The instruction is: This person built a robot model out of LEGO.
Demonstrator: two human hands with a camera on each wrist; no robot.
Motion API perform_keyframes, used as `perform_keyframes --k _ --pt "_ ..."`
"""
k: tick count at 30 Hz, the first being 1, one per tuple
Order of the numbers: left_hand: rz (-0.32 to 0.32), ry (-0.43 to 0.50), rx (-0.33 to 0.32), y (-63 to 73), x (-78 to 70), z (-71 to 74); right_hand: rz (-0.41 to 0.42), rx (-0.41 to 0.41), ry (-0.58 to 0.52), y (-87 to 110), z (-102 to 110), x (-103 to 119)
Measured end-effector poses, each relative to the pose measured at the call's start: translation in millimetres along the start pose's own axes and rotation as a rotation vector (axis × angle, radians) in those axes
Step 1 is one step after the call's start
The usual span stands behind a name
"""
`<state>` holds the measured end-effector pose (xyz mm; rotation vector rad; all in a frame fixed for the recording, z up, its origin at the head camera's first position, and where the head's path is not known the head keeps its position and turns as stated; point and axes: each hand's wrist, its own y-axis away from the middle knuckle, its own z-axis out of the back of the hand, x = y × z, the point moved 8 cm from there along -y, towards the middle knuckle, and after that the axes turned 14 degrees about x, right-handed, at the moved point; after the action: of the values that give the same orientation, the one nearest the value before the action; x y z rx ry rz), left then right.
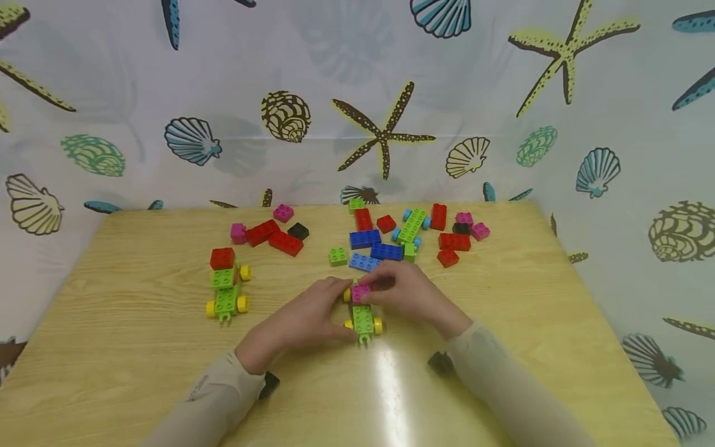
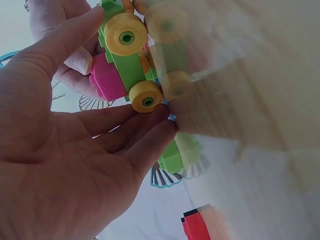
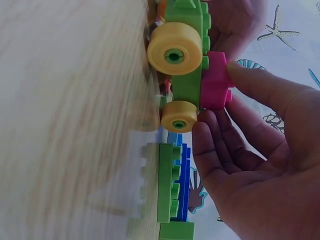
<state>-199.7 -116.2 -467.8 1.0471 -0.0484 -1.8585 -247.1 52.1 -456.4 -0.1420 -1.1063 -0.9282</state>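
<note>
A small toy car with a green base (image 1: 363,320) and yellow wheels (image 2: 126,34) stands on the table between my hands. My left hand (image 1: 304,320) holds it from the left, thumb at the near end and fingers by the far wheel. On the far part of the base sits a pink brick (image 1: 360,293), its studs facing up. The right hand (image 1: 410,295) pinches this brick between thumb and fingers from the right. From the right wrist view, the pink brick (image 3: 214,80) lies flush against the green base, with the fingertips beside a yellow wheel (image 3: 179,117).
At left stands another green car (image 1: 226,300) with yellow wheels and a red brick (image 1: 222,257) on top. Beyond my hands lie blue bricks (image 1: 386,251), a light blue brick (image 1: 364,262) and a green base with blue wheels (image 1: 412,226). Several red, pink and black bricks lie around.
</note>
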Motion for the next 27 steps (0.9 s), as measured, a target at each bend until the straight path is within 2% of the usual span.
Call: perform_keyframes --k 8,12,19,27 --pt "0.002 -0.032 0.0 2.6 1.2 2.1 0.032 -0.021 0.001 9.6 21 3" --pt "0.006 -0.019 0.004 2.8 3.0 -0.9 0.016 -0.041 0.008 11.6 30 -2" --pt "0.033 0.006 0.008 2.2 2.8 -4.1 -0.026 -0.042 0.029 3.5 42 -7" --pt "0.015 -0.02 0.006 4.4 0.0 -2.2 -0.045 -0.052 0.048 -8.3 53 -6"
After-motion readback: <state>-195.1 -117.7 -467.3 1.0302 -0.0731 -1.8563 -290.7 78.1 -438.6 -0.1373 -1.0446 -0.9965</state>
